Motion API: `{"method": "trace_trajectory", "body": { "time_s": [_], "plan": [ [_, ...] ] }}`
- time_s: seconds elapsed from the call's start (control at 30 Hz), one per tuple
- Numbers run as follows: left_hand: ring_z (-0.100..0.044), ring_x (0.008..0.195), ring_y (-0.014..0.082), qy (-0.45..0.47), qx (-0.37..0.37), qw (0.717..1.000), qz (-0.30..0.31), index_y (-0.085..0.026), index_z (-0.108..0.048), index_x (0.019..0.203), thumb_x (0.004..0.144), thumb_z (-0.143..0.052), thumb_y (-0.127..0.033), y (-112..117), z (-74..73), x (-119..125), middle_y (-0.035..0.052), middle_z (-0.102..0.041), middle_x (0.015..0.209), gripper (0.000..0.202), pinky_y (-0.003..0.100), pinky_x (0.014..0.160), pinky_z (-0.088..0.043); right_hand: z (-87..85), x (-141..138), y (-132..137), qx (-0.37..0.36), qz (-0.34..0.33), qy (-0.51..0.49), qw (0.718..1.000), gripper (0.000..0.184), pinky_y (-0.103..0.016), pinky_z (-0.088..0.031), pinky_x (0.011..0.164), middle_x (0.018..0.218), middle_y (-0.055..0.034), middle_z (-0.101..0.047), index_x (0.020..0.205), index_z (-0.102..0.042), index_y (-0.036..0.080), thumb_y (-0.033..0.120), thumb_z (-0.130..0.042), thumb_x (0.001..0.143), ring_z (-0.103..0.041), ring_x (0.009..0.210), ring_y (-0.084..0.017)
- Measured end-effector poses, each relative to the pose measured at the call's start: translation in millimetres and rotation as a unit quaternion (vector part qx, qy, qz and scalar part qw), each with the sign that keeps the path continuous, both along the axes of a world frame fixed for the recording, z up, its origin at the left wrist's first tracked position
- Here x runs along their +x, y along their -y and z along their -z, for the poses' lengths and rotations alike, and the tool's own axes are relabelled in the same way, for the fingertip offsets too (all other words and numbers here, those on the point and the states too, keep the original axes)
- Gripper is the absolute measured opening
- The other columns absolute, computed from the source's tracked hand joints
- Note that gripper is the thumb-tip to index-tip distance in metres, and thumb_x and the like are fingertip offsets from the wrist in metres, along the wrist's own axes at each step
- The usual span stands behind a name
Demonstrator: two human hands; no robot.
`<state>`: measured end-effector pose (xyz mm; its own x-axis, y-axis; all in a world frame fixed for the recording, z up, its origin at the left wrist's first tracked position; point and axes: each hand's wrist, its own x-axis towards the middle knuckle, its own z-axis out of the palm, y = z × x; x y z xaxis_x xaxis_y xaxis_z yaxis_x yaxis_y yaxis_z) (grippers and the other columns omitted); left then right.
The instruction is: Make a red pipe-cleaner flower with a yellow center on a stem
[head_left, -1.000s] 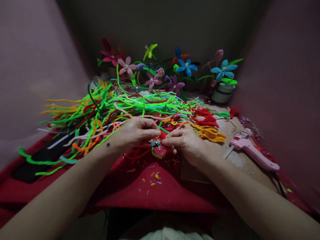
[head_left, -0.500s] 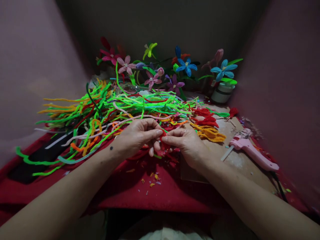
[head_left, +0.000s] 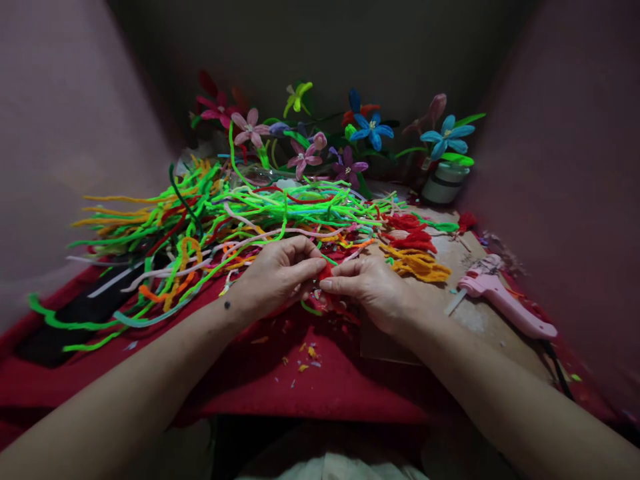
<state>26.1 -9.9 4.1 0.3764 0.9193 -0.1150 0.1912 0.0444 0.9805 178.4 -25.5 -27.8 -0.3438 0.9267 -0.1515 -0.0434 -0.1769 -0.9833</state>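
Note:
My left hand [head_left: 277, 275] and my right hand [head_left: 370, 285] meet at the middle of the red cloth [head_left: 320, 380]. Both pinch a small red pipe cleaner piece [head_left: 326, 273] between thumb and fingertips. The fingers of each hand are closed on it. A green pipe cleaner bit [head_left: 311, 309] lies just under the hands. Behind the hands spreads a big heap of pipe cleaners [head_left: 240, 213], mostly green, with orange, red and pink ones mixed in.
A pink glue gun [head_left: 500, 300] lies on a board [head_left: 470, 320] at the right. Red and orange bent pieces [head_left: 415, 253] sit beside my right hand. Finished pipe cleaner flowers [head_left: 350, 133] and a white jar [head_left: 443, 183] stand at the back. Small scraps [head_left: 303, 357] dot the cloth.
A small metal tool seen under my left fingers one second ago is hidden now. Both hands stay pinched together on the red piece, shifted slightly.

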Motion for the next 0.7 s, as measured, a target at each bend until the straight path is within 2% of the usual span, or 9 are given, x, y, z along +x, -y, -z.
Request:
{"method": "trace_trajectory", "body": {
  "time_s": [0.13,0.3,0.37,0.5,0.6,0.63,0.7],
  "plan": [
    [-0.034,0.031,0.0024,0.029,-0.017,0.999,-0.001,-0.017,-0.047,0.068,0.077,-0.057,-0.021,0,5.8,0,-0.0095,-0.043,0.041,0.014,0.015,0.032,-0.023,-2.9,-1,2,0.017,-0.012,0.049,0.999,0.02,-0.023,-0.024,0.041,0.042,0.0034,-0.05,0.054,-0.061,0.015,0.027,-0.063,0.07,-0.037,0.038,-0.006],
    [-0.038,0.033,0.003,0.011,0.034,0.999,-0.007,-0.017,-0.047,0.071,0.075,-0.058,-0.019,-2,9.9,1,-0.0091,-0.044,0.047,0.012,0.015,0.034,-0.026,-4.8,-4,4,-0.019,-0.019,0.028,0.999,0.02,-0.021,-0.029,0.041,0.047,0.0003,-0.058,0.055,-0.061,0.013,0.022,-0.058,0.072,-0.043,0.039,-0.006],
    [-0.039,0.036,0.0036,0.015,0.036,0.999,-0.021,-0.017,-0.048,0.075,0.076,-0.059,-0.023,-3,7.9,0,-0.008,-0.046,0.052,0.012,0.015,0.034,-0.027,-4.8,-4,3,-0.033,0.003,-0.016,0.999,0.018,-0.021,-0.034,0.044,0.052,-0.0021,-0.063,0.058,-0.063,0.013,0.024,-0.061,0.071,-0.049,0.042,-0.008],
    [-0.04,0.041,0.0041,0.021,0.059,0.998,-0.031,-0.017,-0.051,0.084,0.077,-0.06,-0.027,-3,6.4,-3,-0.0059,-0.049,0.064,0.015,0.017,0.037,-0.03,-5.1,-1,-4,-0.075,0.11,-0.133,0.982,0.01,-0.022,-0.039,0.045,0.057,-0.003,-0.068,0.064,-0.064,0.014,0.023,-0.068,0.067,-0.056,0.046,-0.011],
    [-0.049,0.056,0.0079,-0.031,0.196,0.98,-0.007,-0.016,-0.055,0.085,0.078,-0.06,-0.022,-4,15.3,-6,-0.0015,-0.054,0.074,0.01,0.019,0.049,-0.04,-5.9,1,-9,-0.111,0.167,-0.188,0.961,0.005,-0.02,-0.032,0.042,0.054,-0.0026,-0.066,0.065,-0.066,0.013,0.018,-0.067,0.067,-0.054,0.047,-0.01],
    [-0.052,0.063,0.0099,-0.062,0.264,0.963,0.008,-0.016,-0.057,0.086,0.079,-0.058,-0.02,-5,20.3,-6,0.0007,-0.056,0.078,0.008,0.021,0.055,-0.043,-6.2,1,-10,-0.121,0.181,-0.197,0.956,0.004,-0.021,-0.031,0.043,0.054,-0.0019,-0.065,0.065,-0.066,0.013,0.016,-0.066,0.067,-0.052,0.047,-0.009],
    [-0.054,0.076,0.0129,-0.141,0.402,0.904,0.033,-0.018,-0.061,0.092,0.083,-0.053,-0.019,-6,31.5,-8,0.0044,-0.057,0.087,0.012,0.024,0.066,-0.045,-6.7,1,-11,-0.141,0.204,-0.21,0.946,0.004,-0.021,-0.031,0.045,0.054,0.0,-0.063,0.063,-0.068,0.013,0.013,-0.066,0.067,-0.049,0.05,-0.008]
  ]
}}
